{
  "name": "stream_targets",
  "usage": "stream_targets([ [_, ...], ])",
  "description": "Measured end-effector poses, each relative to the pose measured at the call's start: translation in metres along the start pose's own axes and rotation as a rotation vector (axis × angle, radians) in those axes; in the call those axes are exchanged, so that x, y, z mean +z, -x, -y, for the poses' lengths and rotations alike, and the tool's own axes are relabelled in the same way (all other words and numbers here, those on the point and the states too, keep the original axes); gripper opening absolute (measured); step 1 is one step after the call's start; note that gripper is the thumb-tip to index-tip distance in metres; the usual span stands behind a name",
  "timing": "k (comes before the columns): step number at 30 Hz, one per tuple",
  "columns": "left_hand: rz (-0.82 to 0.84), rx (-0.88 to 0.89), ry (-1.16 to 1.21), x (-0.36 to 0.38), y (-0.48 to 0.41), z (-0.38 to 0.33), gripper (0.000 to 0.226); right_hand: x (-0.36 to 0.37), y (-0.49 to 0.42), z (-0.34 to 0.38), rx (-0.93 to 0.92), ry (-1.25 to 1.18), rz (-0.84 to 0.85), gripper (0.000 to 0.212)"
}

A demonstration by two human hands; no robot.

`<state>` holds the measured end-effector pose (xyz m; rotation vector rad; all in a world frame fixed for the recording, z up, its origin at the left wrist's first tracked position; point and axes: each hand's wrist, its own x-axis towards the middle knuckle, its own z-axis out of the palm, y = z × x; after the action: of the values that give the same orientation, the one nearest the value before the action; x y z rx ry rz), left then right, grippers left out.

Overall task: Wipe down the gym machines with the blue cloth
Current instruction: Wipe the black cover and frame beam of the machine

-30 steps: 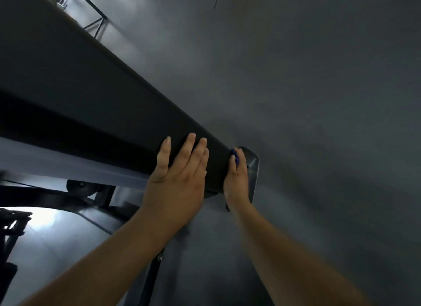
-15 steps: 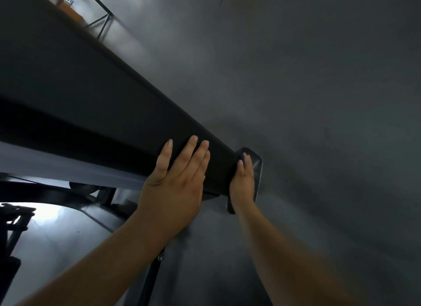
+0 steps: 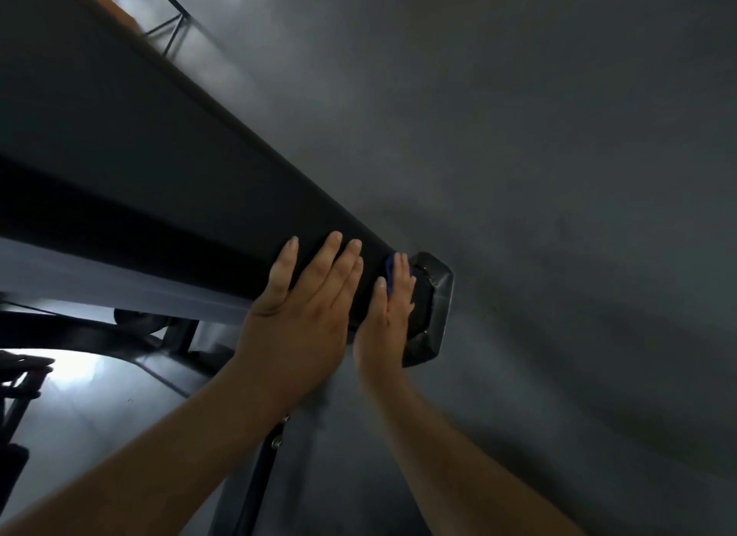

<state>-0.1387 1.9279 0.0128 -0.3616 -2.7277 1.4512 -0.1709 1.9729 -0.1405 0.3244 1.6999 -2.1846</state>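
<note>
A long black padded bench (image 3: 167, 184) of a gym machine runs from the upper left down to the centre. My left hand (image 3: 303, 316) lies flat on its near end, fingers together and holding nothing. My right hand (image 3: 389, 316) presses the blue cloth (image 3: 390, 274) against the end face of the pad, next to a black plastic end cap (image 3: 434, 308). Only a small blue edge of the cloth shows beside my fingers; the rest is hidden under the hand.
A black metal post (image 3: 259, 479) drops from under the pad near my left forearm. Dark frame bars (image 3: 79, 336) cross the lower left over a shiny floor (image 3: 79, 416). A grey wall (image 3: 558, 176) fills the right side. A thin metal stand (image 3: 171, 29) is at the top left.
My right hand slid up along the pad's end, and a strip of the blue cloth shows again beside the fingers. My left hand stayed flat on the pad.
</note>
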Motion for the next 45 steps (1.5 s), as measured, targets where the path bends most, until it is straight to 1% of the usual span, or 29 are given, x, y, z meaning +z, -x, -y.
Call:
stream_targets([
  [2, -0.010, 0.008, 0.000, -0.001, 0.002, 0.003, 0.066, 0.000, 0.011, 0.012, -0.105, -0.022, 0.039, 0.054],
  [4, -0.038, -0.002, 0.028, -0.003, 0.005, 0.011, 0.066, -0.007, 0.009, 0.008, -0.148, 0.000, 0.095, 0.053],
  [5, -0.055, -0.011, 0.047, -0.005, 0.008, 0.016, 0.066, -0.012, 0.004, 0.003, -0.119, 0.013, 0.103, 0.052],
  [8, -0.091, -0.038, 0.060, -0.014, 0.018, 0.030, 0.067, -0.017, -0.008, 0.001, 0.122, -0.005, 0.059, 0.048],
  [9, -0.101, -0.053, 0.059, -0.018, 0.022, 0.035, 0.068, -0.015, -0.006, 0.007, 0.149, 0.004, 0.060, 0.050],
  [10, -0.113, -0.073, 0.057, -0.022, 0.026, 0.039, 0.068, -0.011, 0.000, 0.017, 0.122, 0.017, 0.077, 0.052],
  [14, -0.175, -0.165, 0.037, -0.042, 0.040, 0.067, 0.072, 0.000, 0.036, 0.081, -0.201, 0.054, 0.212, 0.057],
  [17, -0.261, -0.289, 0.055, -0.058, 0.048, 0.093, 0.076, 0.005, 0.052, 0.134, -0.453, 0.106, 0.355, 0.055],
  [20, -0.308, -0.367, 0.056, -0.071, 0.056, 0.120, 0.075, 0.012, 0.065, 0.178, -0.631, 0.170, 0.453, 0.058],
  [22, -0.338, -0.408, 0.044, -0.078, 0.063, 0.136, 0.072, 0.017, 0.071, 0.196, -0.731, 0.226, 0.484, 0.060],
  [26, -0.416, -0.503, 0.019, -0.087, 0.075, 0.161, 0.069, 0.029, 0.074, 0.229, -0.935, 0.277, 0.495, 0.061],
  [29, -0.474, -0.627, 0.065, -0.089, 0.084, 0.176, 0.071, 0.043, 0.079, 0.260, -1.090, 0.297, 0.487, 0.061],
  [34, -0.476, -0.750, 0.163, -0.085, 0.100, 0.184, 0.076, 0.055, 0.090, 0.313, -1.393, 0.354, 0.540, 0.057],
  [37, -0.485, -0.832, 0.220, -0.082, 0.108, 0.188, 0.081, 0.066, 0.095, 0.352, -1.657, 0.475, 0.529, 0.052],
  [39, -0.475, -0.880, 0.248, -0.080, 0.114, 0.192, 0.081, 0.073, 0.095, 0.365, -1.856, 0.596, 0.494, 0.049],
  [42, -0.448, -0.895, 0.288, -0.071, 0.121, 0.190, 0.079, 0.065, 0.076, 0.358, -2.106, 0.804, 0.451, 0.055],
  [45, -0.447, -0.907, 0.323, -0.059, 0.123, 0.178, 0.079, 0.046, 0.050, 0.341, -2.249, 0.961, 0.501, 0.063],
])
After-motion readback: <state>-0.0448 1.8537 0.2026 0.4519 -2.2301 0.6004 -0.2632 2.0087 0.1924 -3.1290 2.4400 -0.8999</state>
